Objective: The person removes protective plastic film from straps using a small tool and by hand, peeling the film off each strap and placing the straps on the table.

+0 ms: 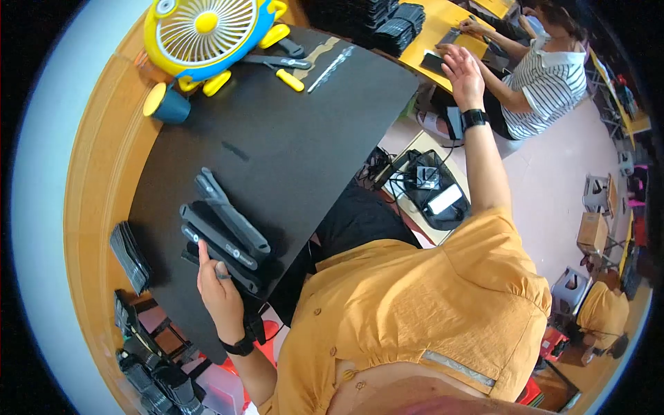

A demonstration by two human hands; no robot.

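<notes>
Several folded dark grey straps (232, 211) with small white printed marks lie in a loose pile on the near left part of the black tabletop. My left hand (220, 290) rests against the lower end of this pile, its index finger stretched along the straps. Something grey sits on one of its fingers, and the other fingertips are partly hidden. Out to the right, my right hand (465, 77) is raised with fingers spread and nothing in it. Close by it, on a yellow table, lies a flat black item (434, 63).
A yellow and blue fan (207, 28), a dark cup (168, 104) and a yellow-handled tool (289, 79) stand or lie at the table's far side. A black mesh basket (443, 207) is beside my lap. A person in a striped shirt (550, 86) sits at the yellow table (443, 17).
</notes>
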